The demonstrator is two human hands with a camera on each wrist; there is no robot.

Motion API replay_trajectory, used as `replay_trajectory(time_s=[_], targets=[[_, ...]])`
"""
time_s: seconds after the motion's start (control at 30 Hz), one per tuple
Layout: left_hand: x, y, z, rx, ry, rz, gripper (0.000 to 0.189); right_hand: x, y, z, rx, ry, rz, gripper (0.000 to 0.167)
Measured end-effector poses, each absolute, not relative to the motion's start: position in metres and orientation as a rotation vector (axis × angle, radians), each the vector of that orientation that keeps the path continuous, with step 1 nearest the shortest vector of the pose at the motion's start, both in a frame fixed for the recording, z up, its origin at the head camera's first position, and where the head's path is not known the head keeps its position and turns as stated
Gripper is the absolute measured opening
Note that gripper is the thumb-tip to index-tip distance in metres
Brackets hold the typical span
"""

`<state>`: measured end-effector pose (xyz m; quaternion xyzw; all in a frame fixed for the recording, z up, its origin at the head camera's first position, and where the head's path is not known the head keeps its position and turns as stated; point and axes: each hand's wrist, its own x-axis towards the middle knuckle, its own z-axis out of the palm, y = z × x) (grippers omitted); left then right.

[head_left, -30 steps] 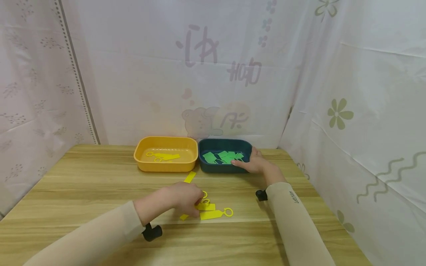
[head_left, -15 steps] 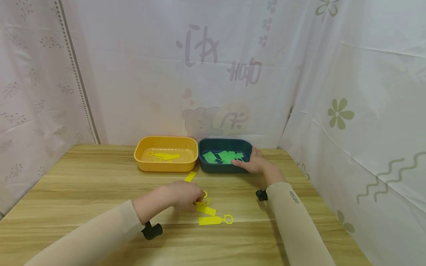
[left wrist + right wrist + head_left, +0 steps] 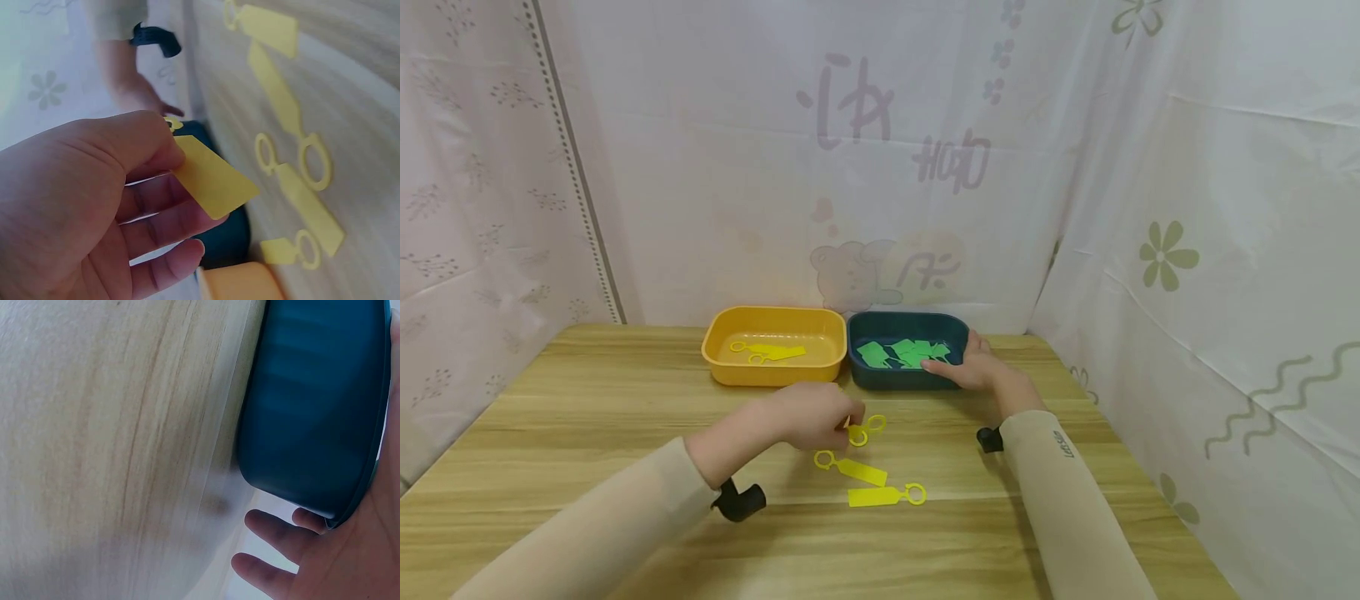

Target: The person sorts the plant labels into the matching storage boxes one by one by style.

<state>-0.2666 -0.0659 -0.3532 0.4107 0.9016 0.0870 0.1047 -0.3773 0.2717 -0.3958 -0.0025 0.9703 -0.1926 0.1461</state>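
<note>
My left hand [image 3: 814,415] pinches a flat yellow ring-ended tag [image 3: 215,181] between thumb and fingers, above the table. Several similar tags lie below and beside it: one yellow tag [image 3: 859,472] angled, another tag [image 3: 874,497] nearer me, and others partly hidden by the hand in the head view. My right hand [image 3: 976,367] holds the right end of a dark green bin [image 3: 902,382], thumb over the rim and fingers along the outside. Inside that bin lie several green tags [image 3: 913,352]. In the right wrist view, the bin's side wall [image 3: 306,419] lies against the palm.
An orange-yellow bin [image 3: 775,375] with a few yellow tags [image 3: 775,352] stands touching the green bin's left side. Both are at the far edge of the wooden table [image 3: 625,400]. A patterned white curtain [image 3: 722,167] hangs behind and at the sides.
My left hand has risen and moved away from me, lifting a yellow tag. The tags beneath have shifted and one is uncovered. The right hand has stayed on the green bin.
</note>
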Motion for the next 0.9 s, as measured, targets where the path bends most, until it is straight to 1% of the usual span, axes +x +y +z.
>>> replay_trajectory(time_s=[0.17, 0.3, 0.5, 0.8, 0.9], targets=[[-0.271, -0.072, -0.337, 1.254, 2.674, 0.364, 0.011, -0.380, 0.272, -0.397, -0.003, 2.795, -0.557, 0.150], [-0.275, -0.077, -0.324, 1.273, 2.711, 0.429, 0.004, -0.383, 0.272, -0.399, 0.000, 2.798, -0.561, 0.150], [-0.282, -0.086, -0.308, 1.294, 2.819, 0.478, 0.002, -0.383, 0.273, -0.399, -0.006, 2.798, -0.550, 0.147], [-0.295, -0.100, -0.293, 1.228, 2.963, 0.542, 0.022, -0.384, 0.272, -0.399, 0.000, 2.792, -0.545, 0.148], [-0.300, -0.104, -0.290, 1.201, 2.980, 0.590, 0.024, -0.385, 0.273, -0.400, -0.003, 2.797, -0.546, 0.148]])
